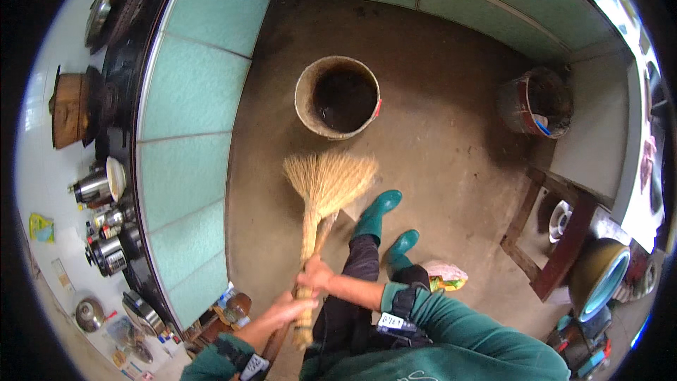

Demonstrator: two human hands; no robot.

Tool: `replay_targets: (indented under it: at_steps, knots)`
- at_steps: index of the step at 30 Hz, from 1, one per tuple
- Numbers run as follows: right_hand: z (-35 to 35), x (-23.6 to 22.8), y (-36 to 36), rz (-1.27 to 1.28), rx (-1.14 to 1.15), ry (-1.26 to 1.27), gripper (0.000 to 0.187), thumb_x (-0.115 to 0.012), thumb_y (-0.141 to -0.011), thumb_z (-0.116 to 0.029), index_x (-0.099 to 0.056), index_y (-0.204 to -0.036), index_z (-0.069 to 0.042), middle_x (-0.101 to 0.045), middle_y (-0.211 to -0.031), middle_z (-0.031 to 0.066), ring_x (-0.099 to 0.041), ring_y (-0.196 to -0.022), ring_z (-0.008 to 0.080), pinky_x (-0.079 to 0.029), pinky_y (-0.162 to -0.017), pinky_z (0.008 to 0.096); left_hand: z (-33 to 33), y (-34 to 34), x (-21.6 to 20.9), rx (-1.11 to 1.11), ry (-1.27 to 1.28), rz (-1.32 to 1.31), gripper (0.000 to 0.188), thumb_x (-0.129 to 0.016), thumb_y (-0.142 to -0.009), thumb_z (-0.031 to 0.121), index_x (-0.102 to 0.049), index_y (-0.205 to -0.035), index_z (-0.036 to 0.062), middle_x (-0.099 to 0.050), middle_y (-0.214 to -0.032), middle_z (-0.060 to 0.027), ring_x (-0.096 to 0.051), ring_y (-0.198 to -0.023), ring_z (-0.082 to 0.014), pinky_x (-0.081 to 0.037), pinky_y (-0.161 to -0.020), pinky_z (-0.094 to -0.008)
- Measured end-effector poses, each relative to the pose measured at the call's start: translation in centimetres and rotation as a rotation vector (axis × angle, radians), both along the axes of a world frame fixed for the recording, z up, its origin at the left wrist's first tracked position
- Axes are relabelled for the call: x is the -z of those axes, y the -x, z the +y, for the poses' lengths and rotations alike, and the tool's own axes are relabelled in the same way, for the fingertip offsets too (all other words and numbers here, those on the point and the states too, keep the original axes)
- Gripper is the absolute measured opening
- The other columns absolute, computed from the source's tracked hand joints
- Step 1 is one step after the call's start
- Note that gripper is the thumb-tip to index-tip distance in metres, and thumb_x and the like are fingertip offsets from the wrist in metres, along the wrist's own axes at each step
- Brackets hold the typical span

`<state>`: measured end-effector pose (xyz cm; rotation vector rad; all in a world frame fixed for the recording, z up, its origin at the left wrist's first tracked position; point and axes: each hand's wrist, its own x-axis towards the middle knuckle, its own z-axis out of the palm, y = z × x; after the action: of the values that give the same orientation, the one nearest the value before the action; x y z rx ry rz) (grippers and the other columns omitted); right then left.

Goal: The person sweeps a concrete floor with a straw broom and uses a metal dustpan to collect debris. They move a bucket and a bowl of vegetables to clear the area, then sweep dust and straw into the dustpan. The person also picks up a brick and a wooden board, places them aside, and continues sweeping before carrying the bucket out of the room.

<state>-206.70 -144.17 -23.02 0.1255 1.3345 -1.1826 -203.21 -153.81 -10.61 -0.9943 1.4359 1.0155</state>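
A straw broom (326, 182) points away from me, its fanned bristles resting on the brown concrete floor (437, 134). My right hand (315, 274) is shut on the bound handle, a little above my left hand (291, 306), which also grips it lower down. A thin wooden stick (326, 229) runs beside the handle; what it belongs to I cannot tell. My two green rubber boots (378, 215) stand just right of the bristles. A round dirty bucket (338, 97) stands open on the floor beyond the bristles.
A dark counter (116, 120) with pots, kettles and cans runs along the left above pale green tiles. A second bucket (534, 104) stands at the right wall. A wooden stool (553, 229) and bowls sit at the right. A crumpled wrapper (444, 275) lies near my boots.
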Motion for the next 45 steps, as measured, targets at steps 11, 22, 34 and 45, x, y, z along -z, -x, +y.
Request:
replay_targets:
  at_steps: [11, 22, 34, 45]
  knots:
    - [32.9, -0.4, 4.5, 0.032, 0.324, -0.248, 0.040, -0.068, -0.070, -0.004, -0.052, -0.106, 0.006, -0.060, -0.074, 0.0131, -0.060, -0.054, 0.0198, -0.050, -0.047, 0.0344, -8.0, -4.2, -4.5, 0.037, 0.089, -0.109, 0.041, -0.074, -0.081, 0.037, -0.057, -0.079, 0.0001, -0.054, -0.066, -0.0046, -0.049, -0.049, -0.0115, -0.042, -0.043, -0.0280]
    - [32.3, -4.7, 22.8, -0.017, 0.829, -0.080, 0.013, -0.056, -0.084, -0.007, -0.057, -0.086, 0.006, -0.063, -0.069, 0.0111, -0.059, -0.053, 0.0179, -0.050, -0.050, 0.0285, -14.2, 1.3, -5.6, 0.751, 0.548, -0.132, 0.043, -0.070, -0.076, 0.026, -0.065, -0.103, -0.0066, -0.064, -0.105, -0.0278, -0.063, -0.100, -0.0394, -0.050, -0.087, -0.0430]
    - [10.3, 1.9, 55.4, -0.026, 0.319, 0.068, 0.023, -0.064, -0.086, -0.015, -0.055, -0.070, -0.001, -0.054, -0.059, 0.0073, -0.054, -0.050, 0.0180, -0.045, -0.045, 0.0342, -12.1, 2.9, -2.7, 0.390, 0.585, -0.245, 0.036, -0.071, -0.076, 0.024, -0.062, -0.090, -0.0075, -0.066, -0.092, -0.0271, -0.064, -0.093, -0.0397, -0.053, -0.078, -0.0434]
    - [-6.7, 21.4, 76.3, -0.781, 0.473, 0.649, 0.020, -0.052, -0.093, -0.012, -0.044, -0.075, -0.007, -0.046, -0.059, 0.0045, -0.047, -0.050, 0.0167, -0.040, -0.047, 0.0325, -7.5, 5.2, -0.8, 0.379, 0.520, -0.212, 0.038, -0.072, -0.079, 0.034, -0.065, -0.090, -0.0011, -0.068, -0.083, -0.0208, -0.068, -0.079, -0.0366, -0.055, -0.067, -0.0457]
